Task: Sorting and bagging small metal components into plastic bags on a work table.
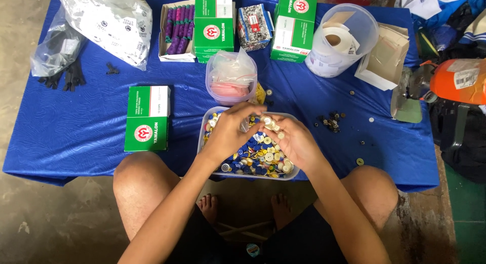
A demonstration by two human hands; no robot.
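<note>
Buttons [258, 155], blue, white and yellow, fill a clear tray [207, 123] at the near edge of a blue-clothed table [91, 127], just above the person's knees. Furthest left lie black zips [63, 74] in a bag, then a green box [148, 119] well apart from the tray. The left hand [230, 132] hovers over the tray's left half, fingers curled together and pinching something small at the tips; what exactly, I cannot tell. Behind it stands a lidded tub [231, 79] with pink contents. The right hand [293, 140] is cupped palm-up over the tray's right half, its fingers closed loosely round a short row of pale buttons [271, 124]. The step looks like sorting: pale ones picked out and gathered in the right palm. A further pick would call for a fine fingertip pinch, with the cupped palm kept level. Further right, loose dark buttons [330, 121] lie on the cloth.
</note>
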